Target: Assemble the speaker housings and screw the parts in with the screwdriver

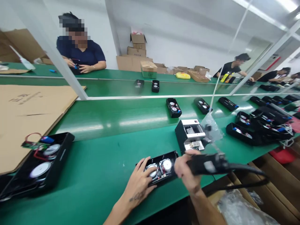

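On the green bench lies an open black casing [173,155] with two round silver speakers [167,165] inside. My left hand [140,179] rests over the casing's left end, fingers spread, fingertips touching the left speaker. A black corded power tool [208,164] is wrapped in my right hand [187,170], at the casing's right end; the tool's tip is hidden. Just behind stands a black and silver box-shaped device [190,132]. At the far left another open black casing [62,159] holds speakers, a blue cell and a green circuit board [34,145].
Cardboard [30,109] covers the left of the bench. Several black casings sit along the green belt [117,115] and pile up at right [262,125]. A cable [248,168] trails from the tool. Cartons with plastic [241,206] stand lower right. People [81,56] sit across.
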`<state>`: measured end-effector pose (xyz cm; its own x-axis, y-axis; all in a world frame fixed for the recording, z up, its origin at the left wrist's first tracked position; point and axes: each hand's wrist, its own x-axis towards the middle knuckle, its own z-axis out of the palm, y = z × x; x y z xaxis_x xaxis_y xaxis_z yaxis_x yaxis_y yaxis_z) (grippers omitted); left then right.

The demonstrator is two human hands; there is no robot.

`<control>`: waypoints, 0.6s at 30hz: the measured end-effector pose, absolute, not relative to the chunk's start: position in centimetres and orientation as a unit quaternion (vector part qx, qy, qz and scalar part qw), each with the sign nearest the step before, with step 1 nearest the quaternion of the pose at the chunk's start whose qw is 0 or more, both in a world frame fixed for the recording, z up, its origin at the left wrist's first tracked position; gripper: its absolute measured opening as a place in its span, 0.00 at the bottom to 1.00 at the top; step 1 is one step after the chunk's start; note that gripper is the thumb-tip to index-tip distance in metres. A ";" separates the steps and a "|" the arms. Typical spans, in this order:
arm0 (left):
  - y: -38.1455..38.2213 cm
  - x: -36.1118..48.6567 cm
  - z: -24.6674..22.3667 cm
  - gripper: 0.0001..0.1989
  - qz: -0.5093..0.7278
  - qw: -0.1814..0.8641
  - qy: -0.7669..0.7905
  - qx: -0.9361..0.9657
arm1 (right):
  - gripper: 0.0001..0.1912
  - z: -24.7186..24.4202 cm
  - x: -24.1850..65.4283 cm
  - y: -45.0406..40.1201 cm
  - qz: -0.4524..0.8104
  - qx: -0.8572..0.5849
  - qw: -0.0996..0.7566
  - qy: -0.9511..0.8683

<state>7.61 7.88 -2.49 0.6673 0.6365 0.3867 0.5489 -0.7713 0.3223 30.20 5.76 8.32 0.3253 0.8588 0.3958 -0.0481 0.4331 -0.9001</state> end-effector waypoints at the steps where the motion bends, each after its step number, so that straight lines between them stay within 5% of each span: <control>1: 7.9 6.9 -2.2 0.10 0.243 0.085 0.318 0.913 | 0.16 8.9 32.1 6.5 0.283 -0.421 0.738 -0.444; 4: 7.6 5.5 -1.4 0.05 0.253 0.070 0.305 0.916 | 0.19 10.1 38.1 9.4 0.111 -0.481 0.781 -0.382; 7: 7.0 6.1 -0.5 0.03 0.278 0.053 0.300 0.911 | 0.19 10.0 42.1 12.1 0.068 -0.535 0.761 -0.361; 12: 6.9 9.4 0.7 0.13 0.283 0.071 0.287 0.913 | 0.20 8.1 43.1 13.7 0.125 -0.545 0.737 -0.380; 18: 7.4 10.8 0.2 0.06 0.223 0.077 0.303 0.923 | 0.20 7.1 42.4 11.3 0.251 -0.548 0.678 -0.421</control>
